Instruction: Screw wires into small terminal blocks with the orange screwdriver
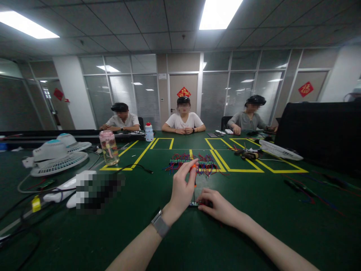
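My left hand (182, 188), with a watch at the wrist, pinches a screwdriver (194, 184) by its orange handle. The screwdriver stands almost upright, its thin shaft reaching down to a small circuit board (193, 204) on the green table. Fingers of my right hand (216, 203) curl down onto the right end of that board and hold it; part of it is hidden beneath them. Just beyond my hands lies a row of small circuit boards (208, 163) with red and blue wires, partly covered by my left hand.
On the left are white fans (59, 163), a pink-lidded bottle (109, 150) and black cables (141, 167). Dark hand tools (248, 154) and a black box-like object (318, 139) stand to the right, near loose wired boards (300, 187). Several people sit across the table (242, 241).
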A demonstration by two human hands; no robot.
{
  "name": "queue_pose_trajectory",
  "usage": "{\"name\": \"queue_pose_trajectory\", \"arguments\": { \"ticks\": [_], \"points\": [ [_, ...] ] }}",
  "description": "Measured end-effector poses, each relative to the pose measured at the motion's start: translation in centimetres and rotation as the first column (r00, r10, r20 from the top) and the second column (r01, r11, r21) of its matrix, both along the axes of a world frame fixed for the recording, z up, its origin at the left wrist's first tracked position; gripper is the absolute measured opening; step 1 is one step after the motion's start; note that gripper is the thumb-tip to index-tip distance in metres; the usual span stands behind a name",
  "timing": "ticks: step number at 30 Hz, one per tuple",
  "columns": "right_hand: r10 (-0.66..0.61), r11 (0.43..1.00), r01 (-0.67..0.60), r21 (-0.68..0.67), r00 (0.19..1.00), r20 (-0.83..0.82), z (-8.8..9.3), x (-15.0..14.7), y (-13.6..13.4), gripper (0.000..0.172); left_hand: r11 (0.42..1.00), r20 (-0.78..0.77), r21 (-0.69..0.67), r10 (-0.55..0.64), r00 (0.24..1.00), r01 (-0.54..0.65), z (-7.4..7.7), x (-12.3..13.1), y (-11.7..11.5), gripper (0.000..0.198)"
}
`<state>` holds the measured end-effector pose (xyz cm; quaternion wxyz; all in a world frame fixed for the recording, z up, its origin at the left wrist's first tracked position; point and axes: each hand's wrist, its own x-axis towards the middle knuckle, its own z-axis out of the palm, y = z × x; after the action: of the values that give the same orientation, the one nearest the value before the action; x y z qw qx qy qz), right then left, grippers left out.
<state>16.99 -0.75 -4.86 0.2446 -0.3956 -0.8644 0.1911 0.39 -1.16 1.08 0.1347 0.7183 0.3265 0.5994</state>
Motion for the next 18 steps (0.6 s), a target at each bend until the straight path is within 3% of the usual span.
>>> {"name": "queue_pose_trajectory", "arguments": {
  "ticks": [4, 9, 15, 18],
  "points": [
    [-0.012, 1.0, 0.012, 0.016, 1.0, 0.009, -0.13, 0.06, 0.02, 0.011, 0.997, 0.01, 0.026, 0.072, 0.997, -0.072, 0.07, -0.09, -0.02, 0.019],
    [0.001, 1.0, -0.001, 0.013, 1.0, 0.006, -0.03, 0.07, -0.06, 0.012, 0.999, 0.002, -0.016, -0.029, 1.0, 0.029, 0.04, -0.04, 0.11, 0.032],
    [0.013, 0.999, -0.013, 0.029, 1.0, 0.002, -0.07, 0.07, 0.02, 0.012, 0.999, -0.014, 0.008, 0.036, 0.999, -0.036, -0.01, -0.07, 0.02, 0.021],
    [0.01, 0.999, -0.01, 0.043, 1.0, 0.007, -0.14, 0.07, 0.06, 0.012, 1.0, -0.006, -0.006, -0.026, 1.0, 0.026, 0.07, -0.07, -0.09, 0.028]
  ]
}}
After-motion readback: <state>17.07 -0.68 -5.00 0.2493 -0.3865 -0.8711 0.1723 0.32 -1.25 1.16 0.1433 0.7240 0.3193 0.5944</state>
